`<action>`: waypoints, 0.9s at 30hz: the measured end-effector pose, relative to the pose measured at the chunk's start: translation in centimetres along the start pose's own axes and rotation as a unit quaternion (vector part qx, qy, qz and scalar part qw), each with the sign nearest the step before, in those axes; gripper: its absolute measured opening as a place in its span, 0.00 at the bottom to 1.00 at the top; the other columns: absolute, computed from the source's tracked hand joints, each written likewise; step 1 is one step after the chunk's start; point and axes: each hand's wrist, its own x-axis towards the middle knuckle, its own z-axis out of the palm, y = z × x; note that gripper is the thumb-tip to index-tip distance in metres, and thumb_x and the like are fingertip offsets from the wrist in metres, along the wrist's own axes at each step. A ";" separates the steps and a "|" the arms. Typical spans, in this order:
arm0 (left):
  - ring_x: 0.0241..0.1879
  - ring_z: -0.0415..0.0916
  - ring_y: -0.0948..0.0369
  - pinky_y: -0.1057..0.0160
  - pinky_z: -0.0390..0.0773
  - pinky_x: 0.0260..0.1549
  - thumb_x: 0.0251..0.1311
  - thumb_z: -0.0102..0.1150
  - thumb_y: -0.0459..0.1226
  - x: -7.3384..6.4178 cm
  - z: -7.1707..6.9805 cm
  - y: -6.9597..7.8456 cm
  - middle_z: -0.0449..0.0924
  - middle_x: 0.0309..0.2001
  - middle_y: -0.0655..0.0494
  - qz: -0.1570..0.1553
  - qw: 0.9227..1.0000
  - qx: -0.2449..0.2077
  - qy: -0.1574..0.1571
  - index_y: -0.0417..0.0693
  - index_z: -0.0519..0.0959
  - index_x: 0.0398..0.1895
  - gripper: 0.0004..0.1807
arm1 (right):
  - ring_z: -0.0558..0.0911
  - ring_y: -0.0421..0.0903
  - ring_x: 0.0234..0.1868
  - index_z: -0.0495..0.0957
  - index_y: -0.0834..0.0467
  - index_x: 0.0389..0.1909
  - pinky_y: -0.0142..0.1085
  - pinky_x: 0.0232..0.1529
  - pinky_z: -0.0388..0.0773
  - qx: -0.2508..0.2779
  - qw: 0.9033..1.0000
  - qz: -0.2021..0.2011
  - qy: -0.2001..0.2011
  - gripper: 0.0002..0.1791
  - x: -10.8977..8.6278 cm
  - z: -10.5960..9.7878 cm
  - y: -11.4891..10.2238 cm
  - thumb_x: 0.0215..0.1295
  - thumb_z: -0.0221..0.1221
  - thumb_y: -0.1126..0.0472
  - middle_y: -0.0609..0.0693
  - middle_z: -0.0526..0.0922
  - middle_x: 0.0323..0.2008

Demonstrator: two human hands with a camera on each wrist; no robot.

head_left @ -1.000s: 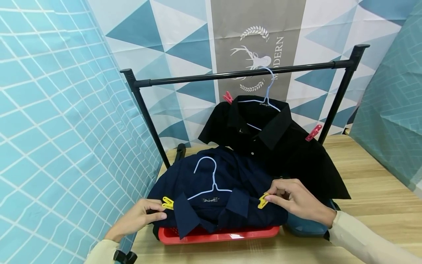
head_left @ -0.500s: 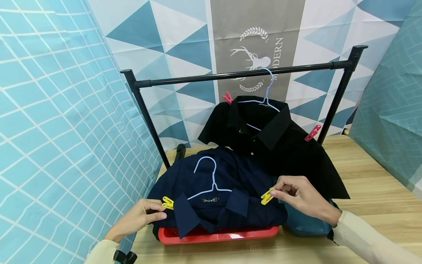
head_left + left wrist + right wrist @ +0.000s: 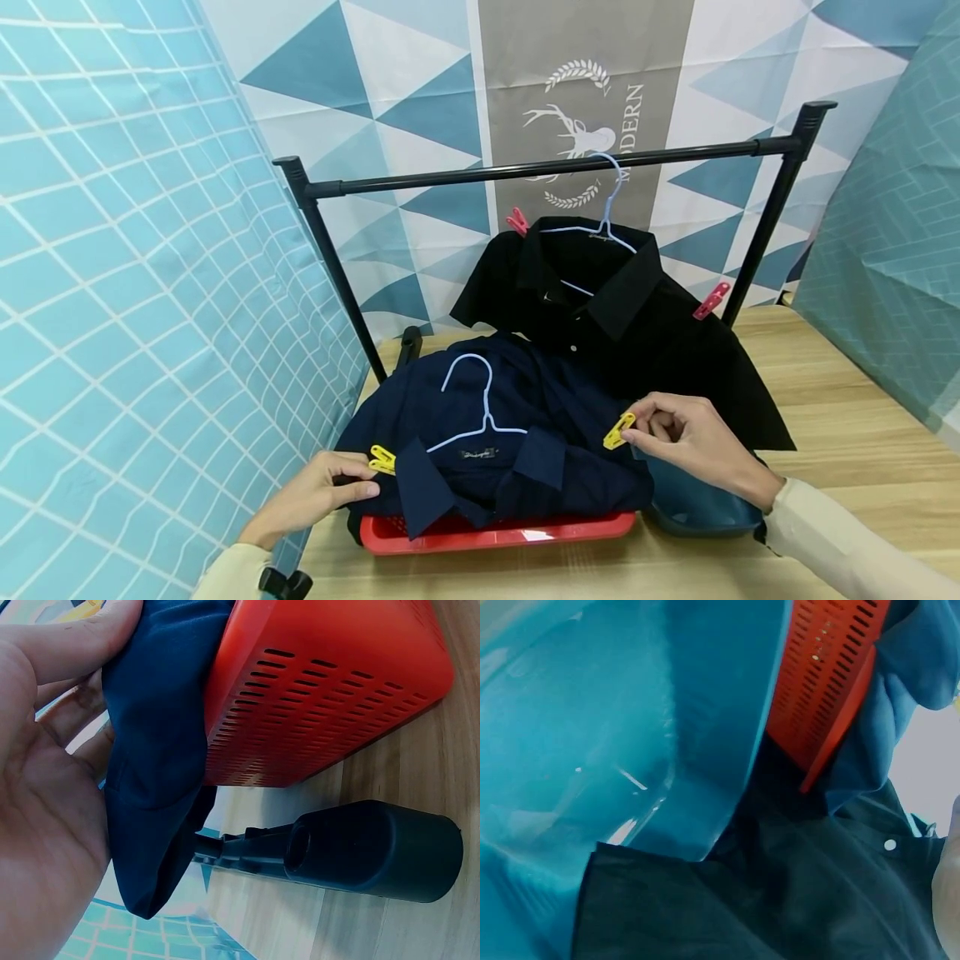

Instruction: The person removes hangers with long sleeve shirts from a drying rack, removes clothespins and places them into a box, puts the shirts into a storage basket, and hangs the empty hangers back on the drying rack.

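Note:
A navy shirt (image 3: 517, 383) lies over the red basket (image 3: 502, 537), with a pale blue wire hanger (image 3: 487, 408) in its collar and the hook standing up. At its left shoulder in the head view, a yellow clothespin (image 3: 382, 460) is clipped on. My left hand (image 3: 311, 496) pinches the shirt's cloth right beside that clothespin; the left wrist view shows the thumb (image 3: 82, 645) over the fabric. A second yellow clothespin (image 3: 619, 431) is pinched between the thumb and fingers of my right hand (image 3: 686, 437), over the shirt's other shoulder. Only an edge of the right hand shows in the right wrist view.
Behind, a black shirt (image 3: 630, 333) with two red clothespins (image 3: 711, 301) hangs from the black rack bar (image 3: 465, 175). A blue basin (image 3: 701, 504) stands right of the basket, partly under the black shirt. The rack's foot (image 3: 360, 847) is beside the basket.
My right hand has moved up and to the right with the yellow clothespin, away from the navy shirt's shoulder. The left hand and the shirts have stayed put.

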 end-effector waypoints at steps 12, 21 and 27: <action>0.22 0.61 0.67 0.64 0.67 0.22 0.72 0.61 0.33 0.0 0.0 -0.5 0.64 0.24 0.58 -0.002 1.000 0.006 -0.001 0.53 0.83 0.30 0.10 | 0.72 0.37 0.20 0.83 0.45 0.44 0.31 0.22 0.69 -0.033 0.998 0.045 0.009 0.12 -1.3 -1.0 2.0 0.64 0.71 0.63 0.39 0.78 0.27; 0.21 0.60 0.66 0.63 0.66 0.21 0.72 0.60 0.32 0.0 0.0 -0.4 0.63 0.24 0.56 0.006 1.000 -0.002 -0.006 0.52 0.83 0.29 0.11 | 0.72 0.38 0.21 0.83 0.44 0.43 0.32 0.23 0.69 -0.081 0.992 0.089 0.024 0.11 -2.7 -1.9 3.2 0.64 0.72 0.60 0.38 0.78 0.26; 0.21 0.59 0.66 0.62 0.65 0.21 0.71 0.61 0.32 0.0 0.0 -0.2 0.62 0.24 0.54 0.004 1.000 -0.008 -0.002 0.51 0.82 0.28 0.11 | 0.72 0.38 0.22 0.83 0.44 0.41 0.31 0.23 0.68 -0.107 0.988 0.109 0.020 0.09 -3.5 -2.6 4.3 0.65 0.72 0.57 0.39 0.77 0.27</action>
